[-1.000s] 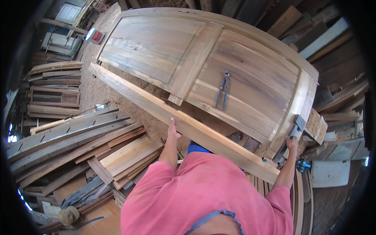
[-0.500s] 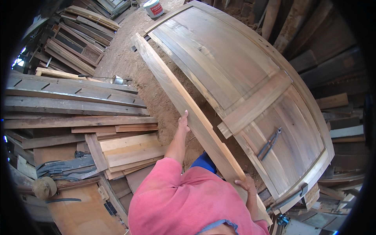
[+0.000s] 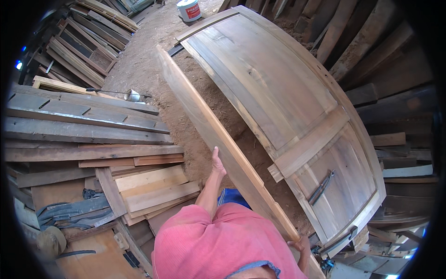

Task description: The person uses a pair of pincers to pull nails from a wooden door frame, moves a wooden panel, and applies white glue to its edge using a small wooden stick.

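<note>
A long wooden board (image 3: 218,139) stands tilted on edge in front of me, running from the far left to my right side. A stepped cut shows along its upper edge. My left hand (image 3: 218,163) supports its near face around the middle, thumb up and the other fingers mostly hidden. Close to the board's near end, my right hand (image 3: 300,243) grips the edge. Beyond a gap lies a large panelled wooden door (image 3: 265,79) with a curved-looking outer frame, apart from the board. A wooden crosspiece (image 3: 312,138) spans the door. Metal pincers (image 3: 321,188) rest on its lower panel.
Stacked planks (image 3: 88,128) fill the left side, with dark cloth (image 3: 74,207) and a cap (image 3: 51,242) nearby. A white bucket (image 3: 189,10) stands at the back; a small can (image 3: 134,96) sits left. More timber (image 3: 371,60) leans at right. A clamp (image 3: 341,239) is at the door's near end.
Both hands have moved the board away from the door, widening the gap between them. The board has tipped more upright. The pincers and crosspiece stay on the door; my view has shifted slightly.
</note>
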The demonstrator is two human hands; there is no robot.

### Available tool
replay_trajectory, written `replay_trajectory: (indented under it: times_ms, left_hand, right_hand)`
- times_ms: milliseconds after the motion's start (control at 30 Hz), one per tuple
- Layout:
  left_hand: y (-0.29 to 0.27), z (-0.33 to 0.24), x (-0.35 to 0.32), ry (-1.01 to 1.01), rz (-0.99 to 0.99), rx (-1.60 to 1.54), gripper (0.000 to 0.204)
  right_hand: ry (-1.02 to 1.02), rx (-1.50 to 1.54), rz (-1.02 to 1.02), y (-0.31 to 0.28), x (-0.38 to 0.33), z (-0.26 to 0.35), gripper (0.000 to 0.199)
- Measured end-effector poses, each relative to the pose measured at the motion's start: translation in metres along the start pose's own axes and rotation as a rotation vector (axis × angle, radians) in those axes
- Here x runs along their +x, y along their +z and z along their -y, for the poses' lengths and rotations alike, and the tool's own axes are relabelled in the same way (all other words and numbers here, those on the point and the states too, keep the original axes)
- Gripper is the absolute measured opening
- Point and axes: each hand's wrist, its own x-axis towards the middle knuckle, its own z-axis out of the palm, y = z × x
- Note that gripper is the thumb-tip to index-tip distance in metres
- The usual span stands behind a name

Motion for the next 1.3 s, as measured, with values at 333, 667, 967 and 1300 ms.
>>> replay_trajectory:
  times_ms: [333,667,967,1300]
  left_hand:
    - [0.077,-0.052,-0.101,0.204,0.170,0.006,0.059]
    - [0.083,-0.123,-0.114,0.266,0.474,0.004,0.054]
    - [0.139,-0.194,-0.110,0.139,0.872,-0.056,0.061]
    - [0.181,-0.298,-0.109,0.263,1.196,-0.062,0.061]
  right_hand:
    - [-0.083,-0.209,-0.149,-0.038,-0.090,0.043,0.062]
    - [-0.100,-0.400,-0.064,0.020,-0.108,0.049,0.040]
    - [-0.033,-0.280,-0.129,0.082,-0.108,0.141,0.038]
    - [-0.181,-0.079,-0.501,0.126,0.008,0.252,0.036]
